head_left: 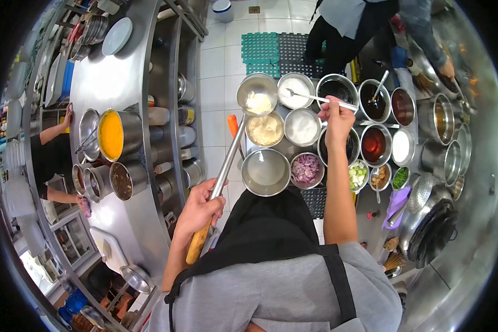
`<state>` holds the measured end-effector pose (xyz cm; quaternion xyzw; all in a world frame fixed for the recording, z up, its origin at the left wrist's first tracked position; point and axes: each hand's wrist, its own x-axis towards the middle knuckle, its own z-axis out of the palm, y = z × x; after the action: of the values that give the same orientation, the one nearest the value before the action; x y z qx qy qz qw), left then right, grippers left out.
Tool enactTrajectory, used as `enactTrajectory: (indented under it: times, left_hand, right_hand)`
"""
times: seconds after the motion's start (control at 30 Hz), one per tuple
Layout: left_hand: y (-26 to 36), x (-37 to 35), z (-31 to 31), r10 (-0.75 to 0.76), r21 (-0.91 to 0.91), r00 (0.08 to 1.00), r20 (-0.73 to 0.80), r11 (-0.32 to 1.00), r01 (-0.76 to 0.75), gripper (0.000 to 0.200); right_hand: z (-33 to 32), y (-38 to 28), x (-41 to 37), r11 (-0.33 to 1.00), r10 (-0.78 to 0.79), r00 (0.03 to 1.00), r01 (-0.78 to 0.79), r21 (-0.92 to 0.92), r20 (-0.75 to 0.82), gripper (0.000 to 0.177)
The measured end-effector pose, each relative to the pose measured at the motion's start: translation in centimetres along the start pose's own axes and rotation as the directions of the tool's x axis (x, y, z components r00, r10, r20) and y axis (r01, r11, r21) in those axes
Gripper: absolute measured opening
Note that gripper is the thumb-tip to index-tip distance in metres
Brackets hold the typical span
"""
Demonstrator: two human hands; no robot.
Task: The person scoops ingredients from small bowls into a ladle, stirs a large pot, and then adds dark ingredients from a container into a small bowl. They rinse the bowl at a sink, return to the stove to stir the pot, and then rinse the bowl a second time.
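Observation:
My left hand point(201, 207) is wrapped round the long handle of a ladle point(227, 166), whose end is wood. The ladle's round bowl, at the far end, has pale yellowish stuff in it and overlaps a bowl of pale yellow paste point(265, 130). Pinched in my right hand point(338, 119) is a long metal spoon point(326, 100). Its tip lies over a bowl of white powder point(294, 101), just right of the ladle. Below that stands another bowl of white grains point(302, 126). A dark liquid in a pot point(337, 87) sits beyond my right fingers.
Nearer me are a bowl of clear liquid point(265, 172) and chopped purple onion point(306, 168). Bowls of red liquid point(375, 144) and chopped green onion point(358, 175) stand right. On the left counter point(116, 213) is a pot of orange liquid point(111, 134). Another person point(365, 19) stands ahead.

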<state>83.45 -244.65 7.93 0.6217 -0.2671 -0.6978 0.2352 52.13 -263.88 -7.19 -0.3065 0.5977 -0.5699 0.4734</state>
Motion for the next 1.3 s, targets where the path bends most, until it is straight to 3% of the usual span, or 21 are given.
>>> enactTrajectory:
  times: [0.07,0.13,0.2,0.33,0.4,0.5,0.53,0.6,0.67,0.73,0.83,0.9,0.93,0.97,1.0,1.03,1.1,1.13,1.2,1.27,1.3]
  left_hand:
    - [0.0,0.2,0.1,0.000,-0.059,0.999,0.032,0.998,0.002,0.048]
    - [-0.3,0.2,0.1,0.019,-0.103,0.998,0.060,0.995,-0.013,0.047]
    - [-0.8,0.0,0.0,0.050,-0.132,0.995,0.082,0.991,-0.039,0.046]
    - [-0.4,-0.8,0.3,0.043,-0.052,0.999,0.020,0.998,-0.042,0.046]
    - [-0.6,-0.8,0.2,0.035,-0.004,0.999,-0.010,0.999,-0.035,0.046]
    - [-1.9,-0.3,-0.5,0.046,0.004,0.999,0.004,0.999,-0.046,0.046]
    - [-2.1,-0.5,-0.8,0.053,-0.020,0.998,0.019,0.998,-0.053,0.047]
    - [-2.4,-0.7,-1.4,0.071,-0.065,0.996,0.054,0.996,-0.067,0.047]
    - [-2.1,-1.5,-1.9,0.063,-0.031,0.995,0.073,0.998,-0.061,0.048]
    - [-2.0,-2.9,-2.6,0.065,0.006,0.994,0.086,0.998,-0.065,0.049]
    - [-2.2,-4.9,-4.2,0.082,0.054,0.984,0.156,0.994,-0.091,0.047]
    - [-2.2,-7.3,-4.7,0.074,0.086,0.980,0.185,0.992,-0.091,0.049]
    - [-2.1,-8.5,-4.5,0.065,0.110,0.974,0.216,0.990,-0.091,0.050]
    - [-2.3,-9.7,-4.2,0.051,0.120,0.972,0.232,0.990,-0.080,0.052]
    - [-2.5,-10.5,-3.7,0.041,0.128,0.968,0.249,0.989,-0.075,0.054]
    - [-2.7,-11.1,-3.1,0.008,0.154,0.948,0.318,0.986,-0.060,0.054]
    - [-2.8,-12.0,-1.1,-0.051,0.204,0.902,0.428,0.978,-0.042,0.053]
    - [-2.5,-12.5,1.3,-0.105,0.309,0.906,0.410,0.950,-0.030,0.054]
    - [-3.2,-12.0,5.3,-0.177,0.408,0.838,0.517,0.911,-0.059,0.054]
    - [-4.9,-11.2,11.0,-0.217,0.493,0.747,0.628,0.854,-0.167,0.051]
    - [-6.0,-11.3,14.5,-0.254,0.534,0.700,0.667,0.818,-0.213,0.050]
  right_hand:
    - [0.2,-2.4,-1.4,0.997,-0.040,0.998,0.037,0.063,0.043,0.024]
    - [-0.1,-2.6,-1.3,0.937,-0.226,0.973,0.230,-0.261,0.045,0.023]
    - [-0.5,-1.1,-0.5,0.762,-0.376,0.922,0.365,-0.535,0.094,0.023]
    - [-0.6,3.4,1.1,0.818,-0.258,0.960,0.279,-0.503,0.113,0.024]
    - [-0.4,1.5,0.1,0.860,-0.205,0.977,0.206,-0.468,0.053,0.026]
    - [0.3,-2.4,-2.9,0.964,-0.184,0.983,0.185,-0.192,0.023,0.021]
    - [-0.1,-3.1,-4.0,0.880,-0.311,0.949,0.311,-0.360,0.059,0.020]
    - [-1.1,-4.1,-6.0,0.581,-0.514,0.837,0.501,-0.641,0.188,0.017]
    - [-1.9,-1.5,-6.6,0.438,-0.506,0.817,0.519,-0.734,0.276,0.019]
    - [-2.1,1.7,-6.9,0.359,-0.269,0.917,0.378,-0.854,0.293,0.023]
    - [-2.1,-1.9,-10.0,0.341,0.024,0.985,0.151,-0.928,0.169,0.032]
    - [-4.3,-5.4,-14.2,0.332,0.014,0.938,0.324,-0.886,0.348,0.034]
    - [-4.7,-8.7,-17.2,0.430,0.061,0.929,0.305,-0.850,0.364,0.035]
    - [-6.8,-8.7,-19.5,0.465,0.119,0.874,0.369,-0.804,0.470,0.036]
    - [-8.6,-9.3,-22.1,0.593,0.169,0.797,0.388,-0.706,0.580,0.036]
    - [-10.2,-10.9,-24.8,0.700,0.367,0.712,0.211,-0.682,0.598,0.038]
    - [-14.4,-9.5,-30.1,0.770,0.352,0.607,0.245,-0.589,0.712,0.039]
    - [-15.9,-11.4,-32.7,0.774,0.448,0.601,0.111,-0.624,0.662,0.036]
    - [-20.0,-8.3,-37.5,0.800,0.347,0.711,0.116,-0.589,0.612,0.033]
    - [-24.4,-8.0,-42.9,0.792,0.158,0.886,0.149,-0.591,0.435,0.029]
    - [-26.7,-8.5,-45.9,0.796,0.200,0.932,0.024,-0.604,0.302,0.026]
